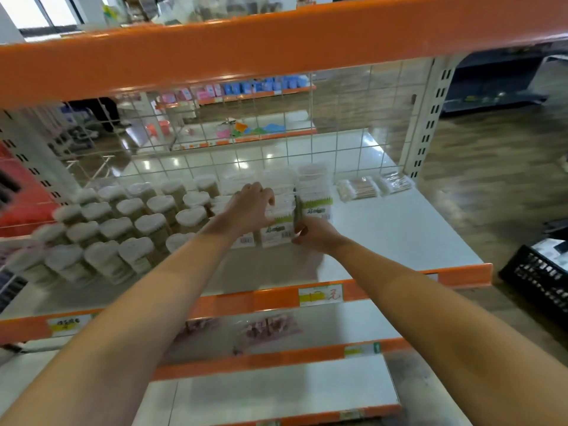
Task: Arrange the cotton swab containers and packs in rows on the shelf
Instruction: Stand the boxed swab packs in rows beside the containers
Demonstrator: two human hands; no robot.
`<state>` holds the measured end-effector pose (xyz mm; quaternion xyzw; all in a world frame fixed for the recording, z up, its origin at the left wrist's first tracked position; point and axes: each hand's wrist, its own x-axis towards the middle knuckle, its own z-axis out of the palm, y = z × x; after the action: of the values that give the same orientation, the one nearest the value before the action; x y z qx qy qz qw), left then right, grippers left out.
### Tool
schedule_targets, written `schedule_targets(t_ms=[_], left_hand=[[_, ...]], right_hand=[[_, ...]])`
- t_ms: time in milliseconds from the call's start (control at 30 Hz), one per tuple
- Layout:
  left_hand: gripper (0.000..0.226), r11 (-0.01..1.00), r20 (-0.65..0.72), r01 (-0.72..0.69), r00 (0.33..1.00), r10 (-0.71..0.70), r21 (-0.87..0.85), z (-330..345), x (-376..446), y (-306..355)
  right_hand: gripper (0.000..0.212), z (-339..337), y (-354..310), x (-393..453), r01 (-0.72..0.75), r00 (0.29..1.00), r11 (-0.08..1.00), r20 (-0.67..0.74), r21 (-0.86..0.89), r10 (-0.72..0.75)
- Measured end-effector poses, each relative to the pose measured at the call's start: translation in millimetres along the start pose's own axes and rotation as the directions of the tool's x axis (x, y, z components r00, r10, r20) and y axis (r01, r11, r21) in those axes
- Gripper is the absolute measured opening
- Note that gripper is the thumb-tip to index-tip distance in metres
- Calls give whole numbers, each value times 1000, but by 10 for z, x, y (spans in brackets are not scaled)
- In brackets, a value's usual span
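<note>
Several heart-lidded cotton swab jars [123, 229] stand in rows on the left of the white shelf [399, 235]. In the middle stand clear rectangular swab boxes with green labels [316, 198]. My left hand [250, 207] lies curled over the top of the front boxes. My right hand [316, 233] grips the right side of the front box [278, 230]. Flat swab packs [358, 187] and another pack [395, 181] lie at the back right.
A wire grid [276, 142] backs the shelf and an orange beam [276, 47] crosses above. Orange price rails [307, 298] edge the lower shelves, which hold pinkish packs [270, 329]. A black crate [541, 278] sits on the floor at right.
</note>
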<state>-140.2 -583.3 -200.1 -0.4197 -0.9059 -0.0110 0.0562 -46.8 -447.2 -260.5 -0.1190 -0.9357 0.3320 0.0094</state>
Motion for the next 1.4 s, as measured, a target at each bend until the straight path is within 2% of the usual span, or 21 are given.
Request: schedule_targets(t_ms=[100,233,567,733,1033,1400], left_hand=[[46,1000,3,-3,1000,3,6,-20,8,32],[47,997,-41,-80,996,80,10,-56,37,198],[48,950,-66,-309,948,312,52,-20,288,888],[49,929,-60,-359,929,365,92,-21,440,1229],[47,929,6,-357,934,358,101,78,834,1756],[45,980,181,-181,970,164,81,338,1240,2123]], right_hand=[[28,-83,49,-38,0,1000,998,16,-60,1],[28,-218,221,-103,-24,1000,987,3,-161,24],[25,-717,757,-354,-129,979,973,-183,-191,94],[27,-940,1048,-500,-184,966,956,-223,-230,133],[29,-1391,1562,-561,-208,964,936,-220,-283,148],[32,-1700,2118,-371,-173,976,938,-181,-301,122]])
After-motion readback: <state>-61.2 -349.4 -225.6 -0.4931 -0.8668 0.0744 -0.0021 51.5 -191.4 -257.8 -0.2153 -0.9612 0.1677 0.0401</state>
